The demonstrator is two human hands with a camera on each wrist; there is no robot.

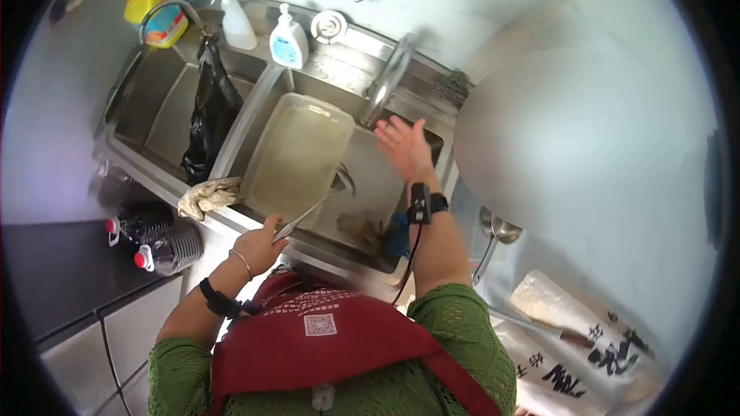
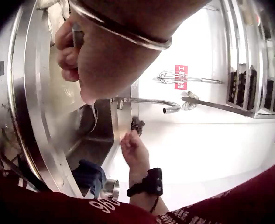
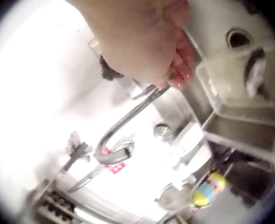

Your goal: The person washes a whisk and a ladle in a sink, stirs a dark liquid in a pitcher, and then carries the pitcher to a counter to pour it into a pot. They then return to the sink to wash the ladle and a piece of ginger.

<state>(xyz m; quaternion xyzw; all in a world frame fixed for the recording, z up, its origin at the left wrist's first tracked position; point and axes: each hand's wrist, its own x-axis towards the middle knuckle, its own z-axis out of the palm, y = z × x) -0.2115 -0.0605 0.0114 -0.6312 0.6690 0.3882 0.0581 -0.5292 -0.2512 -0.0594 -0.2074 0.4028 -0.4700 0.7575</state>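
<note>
My left hand [image 1: 258, 249] grips the handle of a metal ladle [image 1: 308, 212], its fingers curled round it in the left wrist view. The ladle's head hangs over the right sink basin [image 1: 370, 216], beside a rectangular plastic tub [image 1: 266, 127] holding cloudy water. My right hand [image 1: 406, 148] is spread with palm turned up over the same basin, close to the faucet [image 1: 391, 77], and holds nothing. In the right wrist view, the fingers [image 3: 182, 63] are near the faucet's base. A brownish lump [image 1: 358, 229] and a blue cloth [image 1: 398, 236] lie at the basin's near side.
A beige rag [image 1: 212, 197] drapes over the sink's front edge. A black plastic bag [image 1: 212, 104] hangs across the left basin. Behind stand a soap pump bottle [image 1: 289, 40] and a spray bottle [image 1: 235, 19]. A large round lid-like surface [image 1: 586, 146] fills the right side.
</note>
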